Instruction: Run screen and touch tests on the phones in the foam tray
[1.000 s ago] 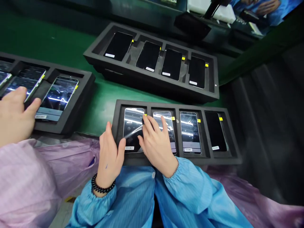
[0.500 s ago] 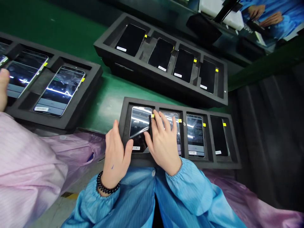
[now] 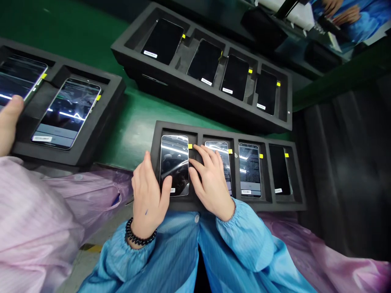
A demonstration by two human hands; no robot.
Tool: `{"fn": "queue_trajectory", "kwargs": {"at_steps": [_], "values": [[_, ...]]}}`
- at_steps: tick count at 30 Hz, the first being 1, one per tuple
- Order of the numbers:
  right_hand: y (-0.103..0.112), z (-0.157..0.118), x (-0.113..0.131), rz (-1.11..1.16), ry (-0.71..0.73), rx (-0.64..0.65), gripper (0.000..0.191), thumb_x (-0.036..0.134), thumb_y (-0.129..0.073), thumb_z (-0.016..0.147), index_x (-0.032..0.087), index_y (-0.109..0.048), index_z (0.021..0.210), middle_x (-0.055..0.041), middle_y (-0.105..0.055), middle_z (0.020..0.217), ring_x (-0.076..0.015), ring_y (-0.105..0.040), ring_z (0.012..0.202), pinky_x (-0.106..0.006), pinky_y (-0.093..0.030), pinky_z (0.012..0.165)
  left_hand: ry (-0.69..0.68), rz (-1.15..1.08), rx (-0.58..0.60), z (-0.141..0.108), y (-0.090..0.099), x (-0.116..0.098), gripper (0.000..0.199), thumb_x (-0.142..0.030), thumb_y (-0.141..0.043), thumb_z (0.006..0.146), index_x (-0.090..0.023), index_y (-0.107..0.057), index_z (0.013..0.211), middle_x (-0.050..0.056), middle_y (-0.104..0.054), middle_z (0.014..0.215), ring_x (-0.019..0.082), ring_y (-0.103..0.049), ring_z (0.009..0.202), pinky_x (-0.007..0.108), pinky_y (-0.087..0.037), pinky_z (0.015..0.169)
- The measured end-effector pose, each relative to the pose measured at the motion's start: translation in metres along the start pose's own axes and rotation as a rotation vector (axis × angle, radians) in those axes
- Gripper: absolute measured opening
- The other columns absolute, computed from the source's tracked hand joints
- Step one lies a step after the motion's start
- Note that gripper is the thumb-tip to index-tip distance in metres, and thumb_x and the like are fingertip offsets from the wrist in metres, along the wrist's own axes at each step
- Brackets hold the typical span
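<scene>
A black foam tray (image 3: 155,162) in front of me holds several smartphones with yellow tabs and white labels. The leftmost smartphone (image 3: 174,162) has a dark, reflective screen. My left hand (image 3: 149,193) is at its left side, fingers stretched out and thumb over the lower screen. My right hand (image 3: 212,179) is open, palm down, with thumb and index fingertip near the phone's right edge. Its other fingers are over the divider and partly cover a second smartphone (image 3: 226,179). Whether either hand presses on a phone I cannot tell.
Behind is a thicker foam tray (image 3: 183,85) with several dark phones. A third foam tray (image 3: 73,156) with lit phones is at left, where a co-worker's hand (image 3: 9,124) touches one. Another person's hands (image 3: 343,14) show at the top right. The green table (image 3: 134,126) lies beneath.
The leftmost phone has shifted slightly left within its compartment. My right fingers have drawn together and uncover more of its right edge. The whole view has also shifted a little.
</scene>
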State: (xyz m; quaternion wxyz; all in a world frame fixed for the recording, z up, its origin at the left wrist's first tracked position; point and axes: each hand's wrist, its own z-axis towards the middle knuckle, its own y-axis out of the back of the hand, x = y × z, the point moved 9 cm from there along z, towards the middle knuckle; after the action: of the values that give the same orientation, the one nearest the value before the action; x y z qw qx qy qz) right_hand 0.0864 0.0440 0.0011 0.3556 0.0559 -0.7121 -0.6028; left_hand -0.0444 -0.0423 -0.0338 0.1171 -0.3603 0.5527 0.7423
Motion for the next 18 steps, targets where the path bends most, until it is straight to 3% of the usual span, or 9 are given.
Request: {"fn": "queue_trajectory", "kwargs": {"at_steps": [4, 7, 12, 15, 18], "values": [[-0.004, 0.0, 0.004, 0.068, 0.042, 0.012, 0.034, 0.027, -0.041, 0.105, 0.015, -0.072, 0.11, -0.0096, -0.049, 0.155, -0.0269, -0.037, 0.148, -0.054, -0.027, 0.127, -0.028, -0.006, -0.026, 0.0, 0.003, -0.002, 0.069, -0.041, -0.04, 0.102, -0.016, -0.016, 0.162, 0.019, -0.042, 0.156, 0.03, -0.042, 0.139, 0.045, -0.037, 0.114], [-0.002, 0.001, 0.005, 0.04, 0.044, -0.022, 0.036, 0.03, -0.041, 0.105, 0.015, -0.073, 0.107, -0.0109, -0.051, 0.154, -0.0281, -0.039, 0.147, -0.057, -0.021, 0.128, -0.022, 0.001, -0.023, -0.001, 0.003, -0.002, 0.069, -0.041, -0.04, 0.102, -0.017, -0.016, 0.162, 0.019, -0.042, 0.157, 0.029, -0.042, 0.139, 0.045, -0.037, 0.115], [0.011, -0.006, -0.006, -0.015, 0.056, -0.099, 0.039, 0.032, -0.04, 0.105, 0.014, -0.065, 0.128, -0.0151, -0.047, 0.157, -0.0294, -0.039, 0.147, -0.06, -0.022, 0.126, -0.004, -0.025, 0.044, 0.0, 0.003, 0.007, 0.069, -0.041, -0.039, 0.103, -0.023, -0.011, 0.163, 0.017, -0.041, 0.159, 0.028, -0.04, 0.145, 0.05, -0.036, 0.118], [0.019, -0.018, -0.02, -0.01, 0.084, -0.128, 0.038, 0.031, -0.039, 0.106, 0.016, -0.061, 0.132, -0.0152, -0.048, 0.156, -0.0284, -0.042, 0.145, -0.061, -0.024, 0.125, -0.151, 0.016, 0.113, 0.005, 0.007, 0.006, 0.064, -0.036, -0.04, 0.103, -0.029, -0.018, 0.162, 0.012, -0.029, 0.167, 0.03, -0.026, 0.155, 0.058, -0.024, 0.126], [0.027, -0.036, -0.04, 0.01, 0.08, -0.158, 0.033, 0.027, -0.042, 0.105, 0.02, -0.062, 0.13, -0.014, -0.049, 0.154, -0.0278, -0.044, 0.143, -0.062, -0.025, 0.124, -0.382, 0.055, 0.15, 0.005, 0.016, 0.0, 0.053, -0.032, -0.044, 0.1, -0.038, -0.043, 0.153, 0.001, -0.018, 0.172, 0.035, -0.01, 0.16, 0.066, -0.009, 0.128]]}}
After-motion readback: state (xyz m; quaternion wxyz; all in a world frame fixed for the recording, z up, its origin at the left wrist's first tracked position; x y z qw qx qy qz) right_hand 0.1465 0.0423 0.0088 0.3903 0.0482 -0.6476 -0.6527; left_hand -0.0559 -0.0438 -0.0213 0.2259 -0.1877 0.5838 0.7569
